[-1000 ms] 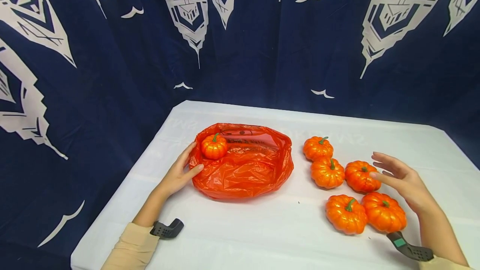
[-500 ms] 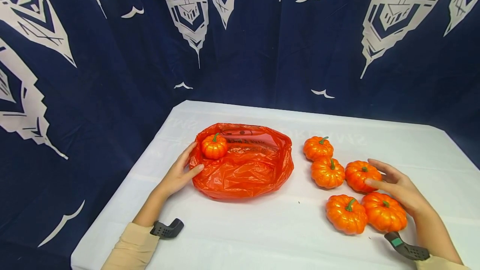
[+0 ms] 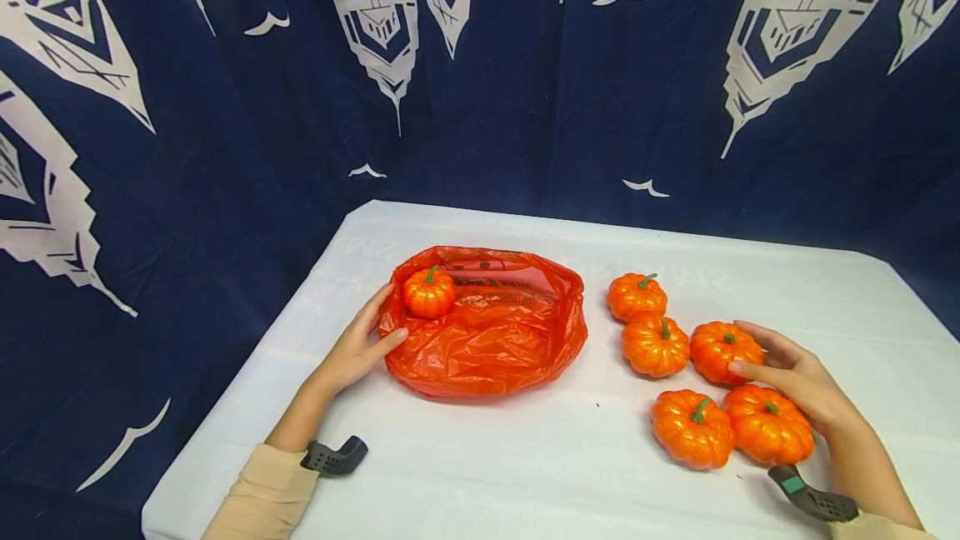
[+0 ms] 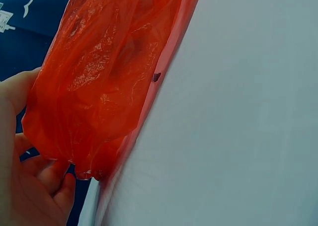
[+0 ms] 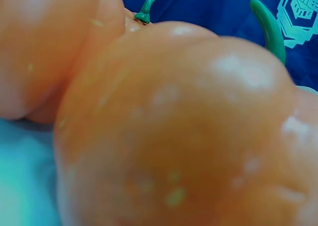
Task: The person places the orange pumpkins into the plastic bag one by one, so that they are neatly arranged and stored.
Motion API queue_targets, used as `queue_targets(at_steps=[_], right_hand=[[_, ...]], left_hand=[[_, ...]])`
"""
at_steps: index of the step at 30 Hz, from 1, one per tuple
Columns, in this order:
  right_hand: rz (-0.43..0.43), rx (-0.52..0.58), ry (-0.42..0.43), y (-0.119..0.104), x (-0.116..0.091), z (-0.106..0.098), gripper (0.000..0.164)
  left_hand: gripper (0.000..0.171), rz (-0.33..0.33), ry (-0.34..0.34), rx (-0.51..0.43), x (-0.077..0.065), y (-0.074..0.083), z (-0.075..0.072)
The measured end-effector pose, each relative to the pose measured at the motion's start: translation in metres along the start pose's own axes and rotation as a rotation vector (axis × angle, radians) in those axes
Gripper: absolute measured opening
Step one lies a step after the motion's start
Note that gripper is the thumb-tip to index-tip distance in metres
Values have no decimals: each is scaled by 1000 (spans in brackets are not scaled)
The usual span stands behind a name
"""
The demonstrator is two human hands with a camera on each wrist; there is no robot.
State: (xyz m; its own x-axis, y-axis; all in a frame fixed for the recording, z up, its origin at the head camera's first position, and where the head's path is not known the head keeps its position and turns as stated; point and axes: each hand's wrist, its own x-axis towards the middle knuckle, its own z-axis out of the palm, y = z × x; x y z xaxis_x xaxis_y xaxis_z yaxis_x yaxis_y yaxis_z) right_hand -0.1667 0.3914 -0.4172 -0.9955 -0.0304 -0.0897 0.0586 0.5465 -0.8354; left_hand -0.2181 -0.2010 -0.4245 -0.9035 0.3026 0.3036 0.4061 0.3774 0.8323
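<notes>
An orange-red plastic bag lies with its mouth spread wide, and a small orange pumpkin sits inside at its left end. My left hand holds the bag's left side, thumb over the near rim and fingers behind; the left wrist view shows the fingers curled at the crinkled plastic. On the right, my right hand grips another pumpkin, thumb on its near side and fingers round the back. The right wrist view is filled by a pumpkin, and the hand is out of sight there.
Two pumpkins stand left of and behind the gripped one. Two more sit in front of it, close to the right wrist. A white cloth covers the table, and a dark blue curtain hangs behind.
My right hand has moved left and slightly down onto the pumpkin, its thumb and fingers closing round it. The left hand and the bag have stayed in place.
</notes>
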Motion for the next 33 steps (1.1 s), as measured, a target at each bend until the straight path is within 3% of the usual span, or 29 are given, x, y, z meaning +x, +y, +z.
queue_targets(at_steps=[12, 16, 22, 27, 33], right_hand=[[-3, -14, 59, -4, -2, -3, 65], [-11, 26, 65, -8, -2, -4, 64], [-24, 65, 77, -18, -2, -4, 65], [-25, 24, 90, -28, -5, -5, 64], [-68, 94, 106, -42, -9, -2, 63]], left_hand=[[72, -2, -5, 4, 0, -1, 0], [72, -2, -4, 1, 0, -1, 0], [73, -2, -2, -5, 0, 0, 0], [73, -2, -3, -3, 0, 0, 0], [73, -4, -3, 2, 0, -1, 0]])
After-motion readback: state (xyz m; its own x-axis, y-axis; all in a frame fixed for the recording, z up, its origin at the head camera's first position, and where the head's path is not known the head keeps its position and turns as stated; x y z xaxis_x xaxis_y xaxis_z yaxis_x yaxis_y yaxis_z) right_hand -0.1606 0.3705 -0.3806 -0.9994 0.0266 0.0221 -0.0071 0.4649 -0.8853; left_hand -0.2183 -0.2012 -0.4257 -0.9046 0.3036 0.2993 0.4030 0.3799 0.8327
